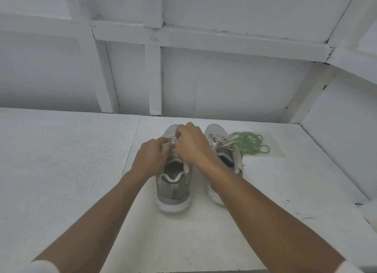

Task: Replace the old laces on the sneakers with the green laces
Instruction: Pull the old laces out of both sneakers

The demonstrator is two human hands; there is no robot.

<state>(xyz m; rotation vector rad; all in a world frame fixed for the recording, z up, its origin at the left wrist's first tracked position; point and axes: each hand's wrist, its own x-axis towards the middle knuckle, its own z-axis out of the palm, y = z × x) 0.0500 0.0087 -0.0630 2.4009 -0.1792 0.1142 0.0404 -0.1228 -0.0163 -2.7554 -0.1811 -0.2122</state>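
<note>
Around the work: white desk (61, 170), scuffed and speckled, with a white panelled wall (224, 79) behind its far edge and along its right edge. Toward the far right corner, green laces (250, 143) in a loose tangled coil on a clear sheet (275, 150), just beside the right sneaker (217, 132), untouched. At the bottom corners of the view, white sleeves (40, 267), barely visible.

In the way: right forearm (255, 201) crossing over the right sneaker, hiding most of its heel and inner side. Both hands over the left sneaker (173, 193), covering most of its lacing and tongue.

Near the middle of the far edge, two grey sneakers side by side, close but apart, upright on white soles. Toes toward the far edge and the wall, heels toward the near edge; long axes running near to far, roughly parallel, the right sneaker's toe angled slightly rightward. Left sneaker's heel tab and open collar in plain view.

Left hand (152, 156): fingers curled in, pinching the old lace (175, 143) at the left side of the eyelets. Right hand (193, 146): knuckles up, fingers curled down, pinching the same lace from the right, over the forefoot. One end of that lace trailing down beside the collar. On the right sneaker, second lace (228, 144) threaded, its pale ends lying loose over the upper.
</note>
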